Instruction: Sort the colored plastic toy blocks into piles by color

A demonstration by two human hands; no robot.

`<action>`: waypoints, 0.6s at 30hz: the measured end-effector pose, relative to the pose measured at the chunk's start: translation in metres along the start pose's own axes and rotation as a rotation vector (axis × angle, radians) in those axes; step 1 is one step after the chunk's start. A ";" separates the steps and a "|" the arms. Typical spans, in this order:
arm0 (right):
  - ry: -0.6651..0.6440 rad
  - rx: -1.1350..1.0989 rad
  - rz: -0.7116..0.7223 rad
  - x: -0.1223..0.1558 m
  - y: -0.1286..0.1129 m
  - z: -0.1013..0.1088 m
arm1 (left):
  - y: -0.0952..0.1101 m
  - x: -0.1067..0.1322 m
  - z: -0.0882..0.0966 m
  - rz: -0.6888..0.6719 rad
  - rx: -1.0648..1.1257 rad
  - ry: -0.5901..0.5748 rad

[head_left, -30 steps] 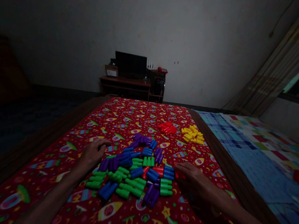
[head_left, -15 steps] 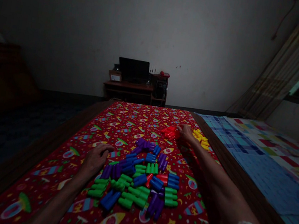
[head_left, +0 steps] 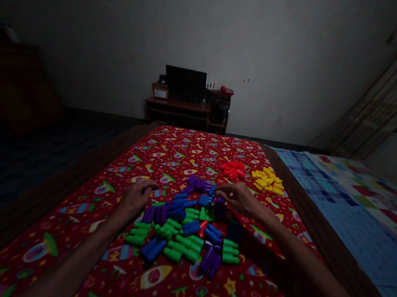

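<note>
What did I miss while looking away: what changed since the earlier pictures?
The right hand reached out to the red pile and yellow pile, then drew back to the far side of the mixed pile, fingertips at blue and purple pieces; whether it grips one is too dark to tell. The left hand stayed at the mixed pile's left edge, and the piles kept their places.

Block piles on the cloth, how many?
3: mixed pile between left hand and right hand, red pile beyond it, yellow pile right of the red. Hands may hide some.
</note>
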State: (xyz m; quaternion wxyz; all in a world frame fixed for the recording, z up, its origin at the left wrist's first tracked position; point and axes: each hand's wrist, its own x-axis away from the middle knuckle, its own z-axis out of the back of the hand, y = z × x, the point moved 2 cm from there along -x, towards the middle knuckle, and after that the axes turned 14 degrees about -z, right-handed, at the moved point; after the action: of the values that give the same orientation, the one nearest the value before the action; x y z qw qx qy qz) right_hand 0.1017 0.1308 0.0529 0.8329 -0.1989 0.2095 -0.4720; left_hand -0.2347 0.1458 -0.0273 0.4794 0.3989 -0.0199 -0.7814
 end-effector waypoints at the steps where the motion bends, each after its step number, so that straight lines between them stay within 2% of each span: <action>1: -0.123 0.005 0.064 0.012 -0.014 -0.008 | 0.000 0.000 0.000 0.001 0.002 -0.005; 3: -0.317 0.029 0.186 0.032 -0.037 -0.018 | 0.001 0.000 0.001 0.005 0.002 -0.012; 5: -0.401 0.064 0.255 0.044 -0.048 -0.020 | 0.002 0.000 0.002 0.008 -0.002 -0.014; 7: -0.407 0.120 0.222 0.049 -0.047 -0.017 | 0.003 0.000 0.002 0.004 0.000 -0.022; 12: -0.384 0.363 -0.026 0.052 -0.024 -0.016 | 0.003 -0.001 0.003 0.020 -0.001 -0.015; 15: -0.340 0.402 -0.027 0.054 -0.020 -0.023 | 0.004 -0.001 0.003 0.018 -0.011 -0.020; 18: -0.295 0.313 0.007 0.049 -0.018 -0.021 | 0.005 -0.001 0.003 0.018 -0.018 -0.022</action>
State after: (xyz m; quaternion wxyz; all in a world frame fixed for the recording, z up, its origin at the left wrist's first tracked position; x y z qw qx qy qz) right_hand 0.1002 0.0768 0.0368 0.8769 -0.1336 0.0102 -0.4617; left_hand -0.2328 0.1429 -0.0224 0.4898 0.3858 -0.0220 -0.7815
